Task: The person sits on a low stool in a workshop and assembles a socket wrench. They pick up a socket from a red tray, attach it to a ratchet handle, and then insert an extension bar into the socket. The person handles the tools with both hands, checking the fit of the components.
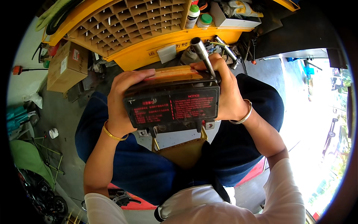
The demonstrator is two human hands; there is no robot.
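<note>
A black battery (172,106) with red printing on its top sits at picture centre, over the person's lap in blue trousers (141,168). The left hand (125,100) grips its nine-o'clock side, fingers curled over the far edge. The right hand (223,93) clasps the three-o'clock side and holds a metal tube (202,54) that rises toward twelve o'clock. Behind, at twelve o'clock, stands a yellow tray (156,46) with a cardboard grid (126,24). A cardboard box (67,67) lies at ten o'clock.

A yellow cabinet (149,52) with cardboard grid compartments stands on a grey concrete floor (59,112). A cardboard box (67,67) sits beside it. Bright daylight floods in at right.
</note>
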